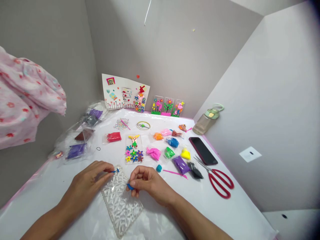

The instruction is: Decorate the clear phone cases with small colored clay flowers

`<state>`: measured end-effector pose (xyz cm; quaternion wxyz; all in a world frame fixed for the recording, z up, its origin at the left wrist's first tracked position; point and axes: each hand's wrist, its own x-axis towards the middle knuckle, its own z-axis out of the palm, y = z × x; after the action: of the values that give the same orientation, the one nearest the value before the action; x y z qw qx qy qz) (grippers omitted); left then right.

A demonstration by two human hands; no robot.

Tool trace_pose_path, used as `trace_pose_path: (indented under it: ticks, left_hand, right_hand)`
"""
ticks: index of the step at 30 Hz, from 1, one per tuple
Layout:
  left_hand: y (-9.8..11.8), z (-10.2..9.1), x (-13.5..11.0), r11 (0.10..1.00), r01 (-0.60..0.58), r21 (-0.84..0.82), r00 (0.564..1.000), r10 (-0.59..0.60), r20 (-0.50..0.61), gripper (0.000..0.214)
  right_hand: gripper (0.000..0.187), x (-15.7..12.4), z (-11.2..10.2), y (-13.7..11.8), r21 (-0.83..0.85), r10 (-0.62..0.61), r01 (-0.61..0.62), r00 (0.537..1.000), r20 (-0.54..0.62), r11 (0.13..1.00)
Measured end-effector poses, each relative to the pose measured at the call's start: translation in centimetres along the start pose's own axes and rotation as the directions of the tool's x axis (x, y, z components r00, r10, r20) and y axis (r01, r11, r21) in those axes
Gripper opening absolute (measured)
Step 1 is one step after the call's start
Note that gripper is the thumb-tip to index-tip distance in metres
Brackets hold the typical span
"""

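Observation:
My right hand (147,183) is closed in a pinch around a lump of blue clay (130,187), just above the right side of a clear textured plate (117,203). At the plate's far corner, the thumb and fingertips of my left hand (90,181) come together on a tiny piece of blue clay (115,171). Another small blue bit (118,170) lies right beside those fingertips, on the plate. Beyond the plate rests a clear case (127,146) decorated with a clay rabbit (134,141) and several colourful clay flowers (133,153). A teal clay ball (159,168) sits near my right hand.
Several bagged clays, among them purple (181,165), black (195,170) and pink (153,153), lie right of centre. Red-handled scissors (220,181), a phone (203,150) and a bottle (206,121) line the right side. Plastic bags (76,146) occupy the left edge; decorated cases (168,106) lean at the back.

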<state>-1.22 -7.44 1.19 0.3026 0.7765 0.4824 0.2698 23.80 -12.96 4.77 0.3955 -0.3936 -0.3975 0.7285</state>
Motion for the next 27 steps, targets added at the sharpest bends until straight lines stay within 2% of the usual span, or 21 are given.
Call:
trace_pose_path:
  ticks: [4, 13, 27]
  left_hand:
    - [0.39, 0.12, 0.53, 0.996, -0.066, 0.060, 0.998, 0.066, 0.011, 0.029]
    - [0.50, 0.61, 0.74, 0.984, -0.088, 0.153, 0.996, 0.083, 0.035, 0.026]
    - [-0.25, 0.04, 1.00, 0.987, -0.082, 0.139, 0.997, 0.082, 0.012, 0.033]
  right_hand:
    - [0.053, -0.09, 0.06, -0.16, -0.026, -0.003, 0.004, 1.000, 0.007, 1.000]
    - [0.051, -0.05, -0.13, 0.10, -0.024, -0.001, 0.002, 1.000, 0.028, 1.000]
    - [0.052, -0.06, -0.10, 0.03, -0.018, -0.008, 0.008, 1.000, 0.028, 1.000]
